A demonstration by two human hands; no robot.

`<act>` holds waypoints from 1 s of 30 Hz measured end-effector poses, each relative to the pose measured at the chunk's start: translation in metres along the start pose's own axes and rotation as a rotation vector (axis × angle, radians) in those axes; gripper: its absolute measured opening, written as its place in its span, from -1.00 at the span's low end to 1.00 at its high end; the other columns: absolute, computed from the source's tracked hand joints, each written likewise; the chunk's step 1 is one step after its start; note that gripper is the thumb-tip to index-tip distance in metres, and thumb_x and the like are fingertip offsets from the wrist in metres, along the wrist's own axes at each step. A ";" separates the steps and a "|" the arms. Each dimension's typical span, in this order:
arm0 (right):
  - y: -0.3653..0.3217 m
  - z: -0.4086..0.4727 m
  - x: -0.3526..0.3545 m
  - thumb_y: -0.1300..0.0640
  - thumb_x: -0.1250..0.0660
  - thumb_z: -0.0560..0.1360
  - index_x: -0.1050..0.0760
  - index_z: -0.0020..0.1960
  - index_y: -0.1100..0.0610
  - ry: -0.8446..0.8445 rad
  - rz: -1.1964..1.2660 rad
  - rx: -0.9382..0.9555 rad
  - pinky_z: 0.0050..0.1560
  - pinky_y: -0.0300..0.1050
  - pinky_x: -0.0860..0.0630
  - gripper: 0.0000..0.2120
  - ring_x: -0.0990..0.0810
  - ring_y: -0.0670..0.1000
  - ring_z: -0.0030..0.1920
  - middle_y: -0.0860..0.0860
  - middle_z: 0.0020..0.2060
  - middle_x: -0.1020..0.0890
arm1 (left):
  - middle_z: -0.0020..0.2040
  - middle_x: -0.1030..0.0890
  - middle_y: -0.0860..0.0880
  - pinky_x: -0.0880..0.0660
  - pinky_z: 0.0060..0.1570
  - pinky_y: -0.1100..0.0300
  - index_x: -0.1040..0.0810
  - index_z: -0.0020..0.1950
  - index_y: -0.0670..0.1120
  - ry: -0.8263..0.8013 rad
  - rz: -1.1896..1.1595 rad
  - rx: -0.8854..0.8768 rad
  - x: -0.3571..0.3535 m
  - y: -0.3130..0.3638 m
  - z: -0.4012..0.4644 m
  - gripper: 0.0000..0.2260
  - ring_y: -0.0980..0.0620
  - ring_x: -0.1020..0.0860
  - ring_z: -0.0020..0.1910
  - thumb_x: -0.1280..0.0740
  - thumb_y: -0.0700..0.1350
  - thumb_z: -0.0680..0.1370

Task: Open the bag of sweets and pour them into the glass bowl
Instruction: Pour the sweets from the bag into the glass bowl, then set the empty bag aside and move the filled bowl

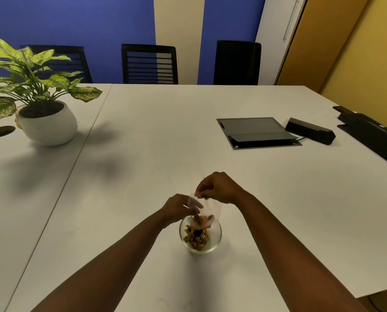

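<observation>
Fingers of my right hand [219, 188] pinch the upper edge of the clear bag [207, 209]; my left hand [176, 208] grips its side. Bag: open, tipped over the glass bowl [217, 238]. Sweets [196, 239]: mostly in bowl, gold-wrapped. Remaining, by my judgement: a last few near the mouth.

Both bare forearms reach forward, converging near centre. Left hand [176, 207] lower, fingers curled in pinch, palm turned inward. Right hand [219, 188] raised higher and farther forward, wrist bent, fingertips pinched together pointing down.
</observation>
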State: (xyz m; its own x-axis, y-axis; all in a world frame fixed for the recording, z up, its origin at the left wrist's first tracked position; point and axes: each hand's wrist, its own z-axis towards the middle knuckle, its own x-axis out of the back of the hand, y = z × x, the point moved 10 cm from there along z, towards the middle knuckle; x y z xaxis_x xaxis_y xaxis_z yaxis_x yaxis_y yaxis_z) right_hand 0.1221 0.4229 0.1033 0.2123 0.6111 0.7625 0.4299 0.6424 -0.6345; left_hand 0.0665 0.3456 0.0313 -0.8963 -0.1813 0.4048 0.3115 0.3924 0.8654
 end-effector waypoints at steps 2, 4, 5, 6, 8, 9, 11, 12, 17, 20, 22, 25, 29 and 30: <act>-0.003 -0.001 0.002 0.23 -0.43 0.40 -0.67 -0.05 0.20 0.007 0.020 0.010 -0.05 -0.09 -0.59 -0.86 -0.60 -0.06 -0.30 0.15 -0.12 -0.73 | 0.08 -0.65 -0.19 -0.45 -0.20 0.29 -0.65 0.06 -0.14 0.020 -0.017 -0.005 0.002 0.001 -0.001 -0.81 0.04 -0.54 -0.08 -0.38 -0.19 0.46; -0.005 0.000 0.003 0.23 -0.43 0.40 -0.67 -0.03 0.21 0.006 0.021 0.026 -0.10 -0.16 -0.57 -0.85 -0.60 -0.07 -0.31 0.15 -0.10 -0.73 | 0.03 -0.65 -0.17 -0.47 -0.20 0.28 -0.65 0.06 -0.15 0.021 -0.034 -0.007 0.002 0.001 -0.001 -0.81 0.01 -0.55 -0.06 -0.37 -0.20 0.47; -0.006 0.000 0.005 0.22 -0.43 0.41 -0.66 -0.03 0.21 0.010 0.024 0.034 -0.12 -0.20 -0.56 -0.84 -0.60 -0.07 -0.31 0.15 -0.09 -0.73 | 0.00 -0.64 -0.13 -0.46 -0.22 0.29 -0.65 0.06 -0.14 0.024 -0.041 -0.009 0.003 0.001 -0.002 -0.81 0.03 -0.55 -0.09 -0.37 -0.19 0.47; -0.007 0.001 0.007 0.22 -0.43 0.41 -0.66 -0.02 0.21 0.018 0.029 0.040 -0.13 -0.21 -0.55 -0.84 -0.60 -0.06 -0.30 0.15 -0.09 -0.73 | -0.02 -0.63 -0.09 -0.46 -0.25 0.32 -0.65 0.05 -0.13 0.029 -0.048 -0.013 0.003 0.001 -0.002 -0.82 0.07 -0.54 -0.13 -0.37 -0.18 0.47; -0.009 0.002 0.011 0.19 -0.42 0.42 -0.66 0.00 0.20 0.038 0.041 0.046 -0.08 -0.16 -0.58 -0.82 -0.62 -0.05 -0.25 0.15 -0.06 -0.72 | -0.07 -0.63 -0.04 -0.45 -0.28 0.35 -0.66 0.02 -0.11 0.044 -0.080 -0.020 0.006 0.001 -0.003 -0.84 0.15 -0.54 -0.19 -0.36 -0.17 0.48; -0.009 0.002 0.013 0.16 -0.42 0.42 -0.65 0.02 0.18 0.053 0.047 0.044 -0.04 -0.14 -0.58 -0.80 -0.61 -0.06 -0.21 0.14 -0.04 -0.72 | -0.10 -0.64 -0.03 -0.45 -0.27 0.32 -0.67 0.00 -0.11 0.050 -0.107 -0.021 0.007 0.001 -0.003 -0.86 0.15 -0.54 -0.19 -0.35 -0.17 0.49; -0.006 0.002 0.018 0.07 -0.42 0.42 -0.62 0.09 0.13 0.109 0.091 0.029 0.01 -0.16 -0.55 -0.73 -0.58 -0.07 -0.09 0.10 0.05 -0.69 | -0.15 -0.65 -0.02 -0.45 -0.24 0.28 -0.66 -0.03 -0.10 0.063 -0.169 -0.007 0.011 0.000 -0.004 -0.87 0.13 -0.57 -0.20 -0.33 -0.16 0.50; -0.003 0.002 0.022 0.03 -0.41 0.42 -0.60 0.12 0.10 0.157 0.145 0.013 0.01 -0.19 -0.50 -0.69 -0.57 -0.07 -0.03 0.08 0.09 -0.67 | -0.17 -0.65 -0.01 -0.47 -0.24 0.28 -0.66 -0.04 -0.10 0.074 -0.199 0.003 0.014 -0.002 -0.005 -0.87 0.12 -0.58 -0.21 -0.32 -0.15 0.51; 0.035 -0.002 0.029 0.00 -0.35 0.47 -0.58 0.15 0.15 0.374 0.302 -0.169 0.10 -0.18 -0.47 -0.68 -0.59 0.03 0.12 0.11 0.11 -0.66 | -0.22 -0.64 -0.02 -0.47 -0.28 0.29 -0.62 -0.11 -0.08 0.190 -0.389 0.043 0.038 -0.019 -0.014 -0.89 0.09 -0.59 -0.29 -0.30 -0.18 0.53; 0.064 -0.002 0.004 0.01 -0.35 0.47 -0.56 0.17 0.17 0.276 0.277 -0.331 0.19 -0.09 -0.44 -0.65 -0.56 0.09 0.20 0.13 0.16 -0.64 | -0.24 -0.62 -0.05 -0.46 -0.28 0.25 -0.61 -0.17 -0.07 0.293 -0.468 0.106 0.054 -0.043 -0.025 -0.89 0.06 -0.57 -0.32 -0.31 -0.19 0.52; 0.082 -0.004 -0.019 0.00 -0.38 0.45 -0.56 0.17 0.17 0.155 0.249 -0.429 0.17 -0.12 -0.43 -0.64 -0.55 0.09 0.22 0.12 0.19 -0.62 | -0.26 -0.61 -0.05 -0.45 -0.29 0.25 -0.61 -0.20 -0.06 0.350 -0.487 0.166 0.061 -0.061 -0.031 -0.89 0.04 -0.56 -0.35 -0.33 -0.18 0.51; 0.098 -0.009 -0.050 0.00 -0.39 0.44 -0.57 0.17 0.18 -0.005 0.185 -0.498 0.05 -0.15 -0.46 -0.63 -0.57 0.04 0.09 0.11 0.17 -0.62 | -0.28 -0.60 -0.05 -0.44 -0.34 0.28 -0.59 -0.22 -0.06 0.396 -0.476 0.256 0.066 -0.088 -0.041 -0.90 0.04 -0.53 -0.38 -0.34 -0.17 0.50; 0.108 -0.019 -0.074 0.05 -0.34 0.48 -0.59 0.14 0.17 -0.104 0.183 -0.562 -0.42 -0.26 -0.35 -0.70 -0.45 -0.05 -0.31 0.01 -0.25 -0.53 | -0.30 -0.58 -0.06 -0.42 -0.37 0.27 -0.59 -0.24 -0.08 0.404 -0.417 0.338 0.067 -0.115 -0.051 -0.87 0.04 -0.51 -0.40 -0.33 -0.19 0.50; 0.109 -0.021 -0.079 0.06 -0.32 0.49 -0.60 0.11 0.17 -0.127 0.206 -0.574 -0.39 -0.25 -0.38 -0.73 -0.48 0.01 -0.23 0.02 -0.24 -0.54 | -0.31 -0.57 -0.05 -0.41 -0.38 0.28 -0.58 -0.25 -0.08 0.397 -0.403 0.356 0.066 -0.121 -0.053 -0.85 0.04 -0.51 -0.40 -0.32 -0.20 0.51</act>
State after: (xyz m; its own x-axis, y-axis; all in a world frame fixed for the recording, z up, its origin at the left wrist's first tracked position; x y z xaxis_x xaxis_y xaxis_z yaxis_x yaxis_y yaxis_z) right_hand 0.1713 0.4352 -0.0235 0.2502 0.7688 0.5886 0.8018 0.1762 -0.5710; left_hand -0.0142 0.2385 -0.0312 -0.7151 -0.6678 0.2066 -0.2080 0.4855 0.8491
